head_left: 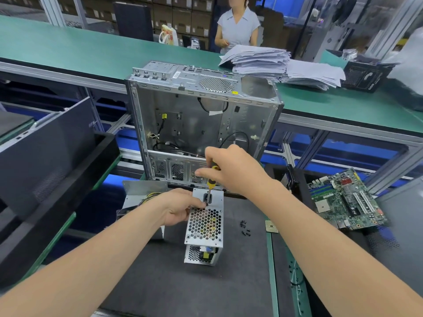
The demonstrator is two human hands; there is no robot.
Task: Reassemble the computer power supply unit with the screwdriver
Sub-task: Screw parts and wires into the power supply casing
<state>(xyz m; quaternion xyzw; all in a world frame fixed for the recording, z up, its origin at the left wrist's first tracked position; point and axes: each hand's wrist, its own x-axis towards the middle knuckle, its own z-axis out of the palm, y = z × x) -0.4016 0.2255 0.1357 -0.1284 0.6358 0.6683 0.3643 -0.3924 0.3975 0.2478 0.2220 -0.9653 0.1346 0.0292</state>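
Power supply unit [204, 221] stands on the dark mat [183, 282], just in front of the open computer case [201, 120]; the case holds loose cables [164, 116]. Yellow components show through the unit's honeycomb grille. Left hand [180, 207] grips the unit's upper left edge, and right hand [231, 170] clasps the screwdriver [211, 179] handle, tip down on the unit's top edge.

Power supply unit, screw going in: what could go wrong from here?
1. Fingertips of the left hand sit beside the screwdriver tip; a slip could jab them.
2. The power supply unit is steadied only by that hand; the right hand pushing might tip it.
3. Loose screws lie beside the unit and could get swept away.
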